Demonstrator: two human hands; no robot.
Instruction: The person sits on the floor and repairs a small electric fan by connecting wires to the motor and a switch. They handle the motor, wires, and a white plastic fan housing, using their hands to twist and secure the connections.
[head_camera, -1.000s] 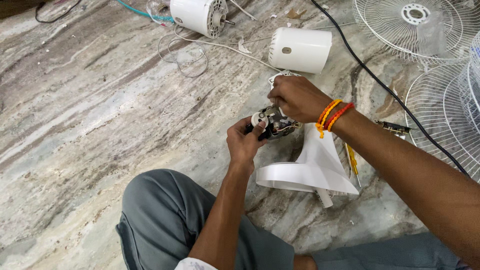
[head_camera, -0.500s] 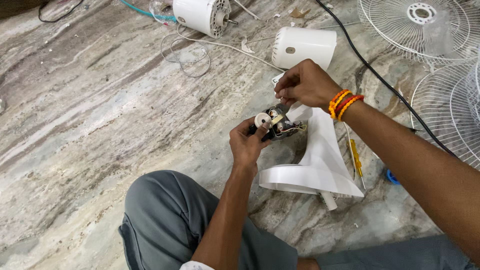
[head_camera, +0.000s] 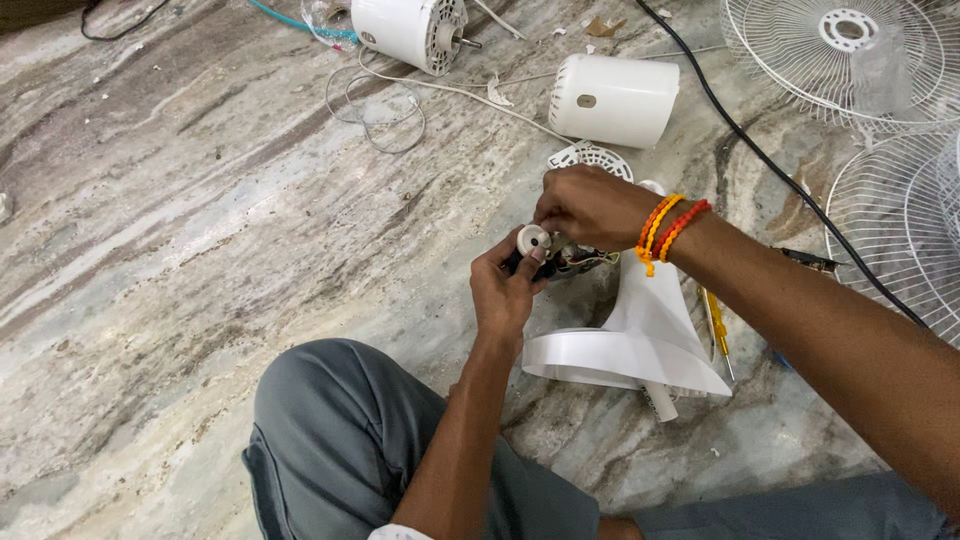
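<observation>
My left hand (head_camera: 503, 293) grips a small black switch unit (head_camera: 560, 260) with a white round knob and thin coloured wires. My right hand (head_camera: 590, 205), with orange and red bead bands on the wrist, pinches the top of the same unit from above. Both hands work just over the white plastic fan base (head_camera: 640, 340), which lies on the stone floor by my knee. The part of the unit under my right fingers is hidden.
A white motor (head_camera: 405, 30) with a white cord and a white cylindrical motor cover (head_camera: 612, 100) lie further away. Wire fan guards (head_camera: 835, 50) sit at the right, a black cable (head_camera: 760, 155) crosses the floor, and a yellow screwdriver (head_camera: 716, 335) lies beside the base.
My right hand has lifted slightly and shifted on the switch unit, exposing the white knob. The left hand keeps its grip.
</observation>
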